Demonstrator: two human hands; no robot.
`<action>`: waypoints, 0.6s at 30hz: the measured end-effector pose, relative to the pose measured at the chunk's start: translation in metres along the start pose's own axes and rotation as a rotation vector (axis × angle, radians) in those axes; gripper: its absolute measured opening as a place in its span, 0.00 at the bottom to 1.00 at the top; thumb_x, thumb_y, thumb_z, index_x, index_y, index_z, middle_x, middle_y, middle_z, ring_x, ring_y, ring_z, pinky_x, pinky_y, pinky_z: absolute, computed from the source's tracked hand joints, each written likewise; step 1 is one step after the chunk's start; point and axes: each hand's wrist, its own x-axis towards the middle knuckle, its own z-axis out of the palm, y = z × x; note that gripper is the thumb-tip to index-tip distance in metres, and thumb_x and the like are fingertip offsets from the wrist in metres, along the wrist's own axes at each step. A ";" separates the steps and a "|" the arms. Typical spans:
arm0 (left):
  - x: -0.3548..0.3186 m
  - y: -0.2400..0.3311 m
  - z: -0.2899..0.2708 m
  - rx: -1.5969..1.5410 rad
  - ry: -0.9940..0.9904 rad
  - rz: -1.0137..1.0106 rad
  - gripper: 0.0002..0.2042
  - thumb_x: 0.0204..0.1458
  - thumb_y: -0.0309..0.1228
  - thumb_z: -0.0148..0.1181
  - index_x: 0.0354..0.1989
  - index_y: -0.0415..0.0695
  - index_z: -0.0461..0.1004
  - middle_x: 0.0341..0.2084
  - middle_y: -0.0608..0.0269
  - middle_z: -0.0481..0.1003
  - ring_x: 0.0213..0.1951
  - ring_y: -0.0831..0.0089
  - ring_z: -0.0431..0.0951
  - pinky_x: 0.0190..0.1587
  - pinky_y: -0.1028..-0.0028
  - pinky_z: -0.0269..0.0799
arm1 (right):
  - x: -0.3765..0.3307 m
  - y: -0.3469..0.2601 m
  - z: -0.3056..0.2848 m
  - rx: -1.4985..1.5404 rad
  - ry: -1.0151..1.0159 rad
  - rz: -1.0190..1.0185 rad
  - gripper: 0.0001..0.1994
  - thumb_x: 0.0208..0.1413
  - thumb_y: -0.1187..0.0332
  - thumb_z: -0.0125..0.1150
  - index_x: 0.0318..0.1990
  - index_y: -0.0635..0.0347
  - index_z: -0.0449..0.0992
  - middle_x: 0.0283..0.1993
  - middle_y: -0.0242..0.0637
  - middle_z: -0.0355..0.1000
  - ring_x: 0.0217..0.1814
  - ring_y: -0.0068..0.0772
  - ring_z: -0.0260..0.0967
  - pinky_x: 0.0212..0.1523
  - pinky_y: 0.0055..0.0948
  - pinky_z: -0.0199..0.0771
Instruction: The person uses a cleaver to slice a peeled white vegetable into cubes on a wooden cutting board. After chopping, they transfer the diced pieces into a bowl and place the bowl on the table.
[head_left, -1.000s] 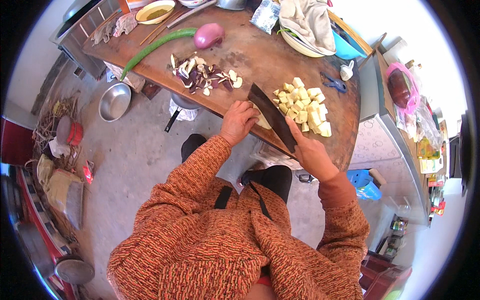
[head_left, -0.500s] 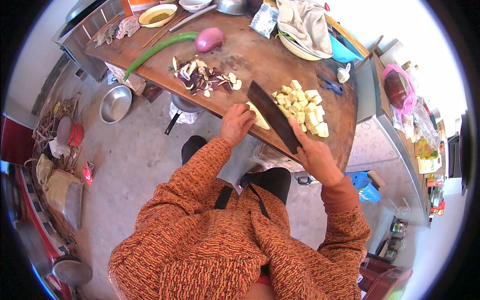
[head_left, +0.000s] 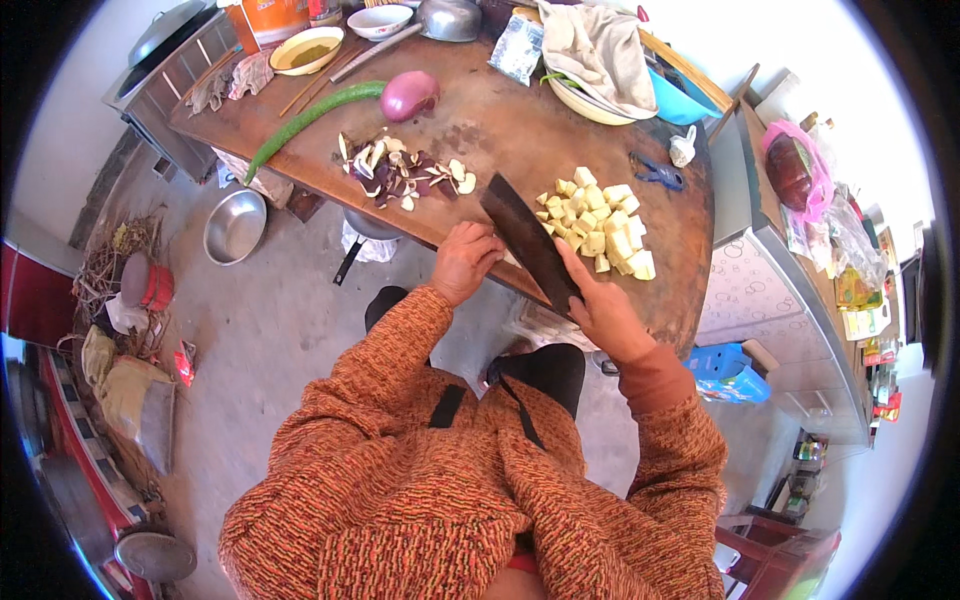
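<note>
In my right hand [head_left: 607, 312] is a wide dark-bladed cleaver [head_left: 530, 240], its blade slanting away to the left over the table's near edge. My left hand [head_left: 467, 262] has its fingers bent and pressed together beside the blade, on a pale piece of peeled vegetable that the fingers and cleaver mostly hide. Right of the blade is a heap of pale vegetable cubes [head_left: 600, 220]. To the left lie dark purple and white peelings [head_left: 405, 175]. Beyond them are a rounded purple vegetable [head_left: 410, 96] and a long green cucumber-like vegetable [head_left: 310, 120].
Toward the right of the wooden table [head_left: 470, 140] lie a blue-handled tool [head_left: 657, 172] and a garlic bulb [head_left: 683, 147]. A cloth-covered bowl [head_left: 590, 104] stands behind. Bowls and a metal pot [head_left: 450, 20] line the far edge. A steel basin [head_left: 235, 228] sits on the floor.
The cleaver and both hands have shifted slightly left. The pale piece, plain to see before, is now mostly covered by my left fingers and the blade. The cubes sit closer to the blade.
</note>
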 end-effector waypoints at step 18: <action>0.047 0.014 0.002 0.125 -0.423 -0.130 0.24 0.36 0.37 0.72 0.46 0.50 0.74 0.40 0.63 0.72 0.46 0.59 0.72 0.46 0.63 0.69 | -0.058 -0.007 -0.023 0.474 0.367 0.232 0.42 0.49 0.84 0.50 0.72 0.44 0.46 0.34 0.34 0.73 0.20 0.16 0.61 0.21 0.20 0.66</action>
